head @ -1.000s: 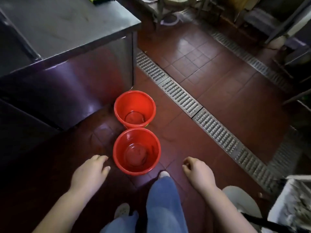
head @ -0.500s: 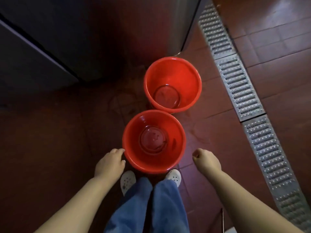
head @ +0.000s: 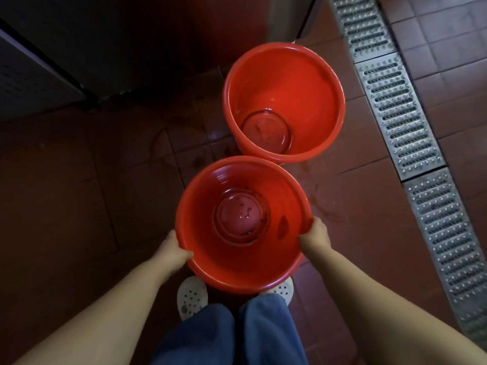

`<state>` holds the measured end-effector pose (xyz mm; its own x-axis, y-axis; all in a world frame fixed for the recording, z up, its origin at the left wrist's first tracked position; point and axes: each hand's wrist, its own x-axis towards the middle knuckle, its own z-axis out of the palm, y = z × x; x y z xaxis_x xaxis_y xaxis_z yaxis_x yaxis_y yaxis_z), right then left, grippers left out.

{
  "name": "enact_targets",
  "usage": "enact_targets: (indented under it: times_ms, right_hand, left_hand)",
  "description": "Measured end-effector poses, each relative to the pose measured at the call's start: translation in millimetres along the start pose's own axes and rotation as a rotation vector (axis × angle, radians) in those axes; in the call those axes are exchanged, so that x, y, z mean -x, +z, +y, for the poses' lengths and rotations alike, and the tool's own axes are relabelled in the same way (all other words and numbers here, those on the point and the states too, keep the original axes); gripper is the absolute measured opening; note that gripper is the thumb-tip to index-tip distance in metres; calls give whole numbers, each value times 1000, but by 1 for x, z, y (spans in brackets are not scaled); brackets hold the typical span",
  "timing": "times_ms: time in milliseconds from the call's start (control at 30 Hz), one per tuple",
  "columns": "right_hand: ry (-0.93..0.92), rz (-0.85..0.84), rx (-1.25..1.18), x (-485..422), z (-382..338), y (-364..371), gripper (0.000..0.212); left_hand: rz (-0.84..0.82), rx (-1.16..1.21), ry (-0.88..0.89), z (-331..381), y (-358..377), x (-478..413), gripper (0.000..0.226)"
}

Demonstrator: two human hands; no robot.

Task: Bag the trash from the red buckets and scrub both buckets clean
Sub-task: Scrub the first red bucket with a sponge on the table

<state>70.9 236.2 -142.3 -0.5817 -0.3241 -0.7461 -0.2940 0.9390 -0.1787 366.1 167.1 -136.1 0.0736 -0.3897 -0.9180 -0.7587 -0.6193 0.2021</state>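
Hands on opposite sides of the near bucket (head: 200, 212), seen from above. The left hand (head: 174, 250) clasps its left rim, thumb hooked over the edge; the right hand (head: 315, 233) clasps the right rim, fingers hidden underneath. Gripping both sides likely keeps it level for lifting, since a little water (head: 241, 219) seems to pool at the bottom, though dim light makes that uncertain. The bucket sits between the hands, over the shoes (head: 192, 296). The far bucket (head: 290, 83) stands untouched just beyond, beside a drain (head: 395, 109).
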Motion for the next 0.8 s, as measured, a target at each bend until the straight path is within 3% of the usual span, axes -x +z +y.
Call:
enact_targets:
  times_ms: [100,267,533,800]
  right_hand:
    - [-21,24,6,17,2,-18,44]
    - [-19,28,-75,78,7,-71,51]
    - [-92,167,-350,209,0,-215,54]
    - [-220,293,-522,256,-6,-377,52]
  left_hand:
    - [87,-28,6,6,-10,16,62]
    - [36,-12,52,21,-38,90,77]
    - [98,-87,273,88,-86,249,77]
    - [157,-43,571,210,-92,367,54]
